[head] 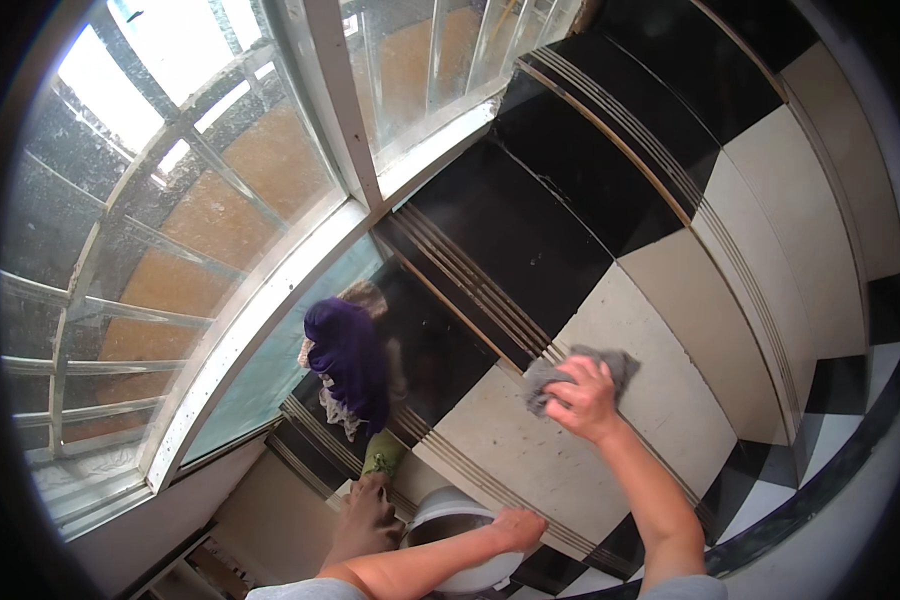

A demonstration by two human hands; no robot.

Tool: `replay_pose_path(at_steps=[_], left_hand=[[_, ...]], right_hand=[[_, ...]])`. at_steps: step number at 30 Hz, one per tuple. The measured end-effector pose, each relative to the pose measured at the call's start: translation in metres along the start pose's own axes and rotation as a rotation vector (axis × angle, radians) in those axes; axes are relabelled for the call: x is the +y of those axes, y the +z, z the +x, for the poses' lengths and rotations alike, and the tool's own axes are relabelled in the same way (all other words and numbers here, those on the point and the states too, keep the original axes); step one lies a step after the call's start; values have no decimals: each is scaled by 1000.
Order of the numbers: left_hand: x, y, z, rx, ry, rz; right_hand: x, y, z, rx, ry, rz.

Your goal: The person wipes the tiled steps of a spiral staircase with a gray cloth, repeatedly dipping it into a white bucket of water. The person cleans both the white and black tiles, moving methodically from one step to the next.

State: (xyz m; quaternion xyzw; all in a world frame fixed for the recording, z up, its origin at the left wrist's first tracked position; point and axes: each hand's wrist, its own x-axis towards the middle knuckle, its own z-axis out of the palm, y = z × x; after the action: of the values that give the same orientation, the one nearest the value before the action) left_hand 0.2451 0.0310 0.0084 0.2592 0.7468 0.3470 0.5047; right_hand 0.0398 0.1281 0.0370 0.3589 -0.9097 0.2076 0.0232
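My right hand (589,394) presses a bunched grey cloth (544,381) onto the ribbed front edge of a stair step, over a cream tile (622,330). Lower down, my left hand (521,528) lies with curled fingers at the edge of a lower step, just beyond the rim of a white bucket (450,499). Whether those fingers grip the edge cannot be seen. My left forearm crosses over the bucket and hides part of it. The bucket's inside looks dark.
A purple cloth (349,352) lies on the steps at left, with a pale patterned cloth (341,409), a green item (382,452) and a brown, unclear form (367,517) near it. White-framed windows (259,304) line the left. Black and cream tiled steps rise towards the upper right.
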Motion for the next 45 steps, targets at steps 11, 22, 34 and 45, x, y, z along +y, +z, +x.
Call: replay_pose_path(at_steps=[11, 22, 34, 45], left_hand=[[-1, 4, 5, -53, 56, 3], [-5, 24, 0, 24, -1, -5], [-3, 34, -2, -2, 31, 81], [-15, 60, -2, 2, 79, 109]], right_hand=[[111, -11, 148, -48, 390, -101], [12, 15, -13, 42, 199, -233], [51, -86, 15, 123, 146, -60], [93, -26, -28, 152, 459, -167]])
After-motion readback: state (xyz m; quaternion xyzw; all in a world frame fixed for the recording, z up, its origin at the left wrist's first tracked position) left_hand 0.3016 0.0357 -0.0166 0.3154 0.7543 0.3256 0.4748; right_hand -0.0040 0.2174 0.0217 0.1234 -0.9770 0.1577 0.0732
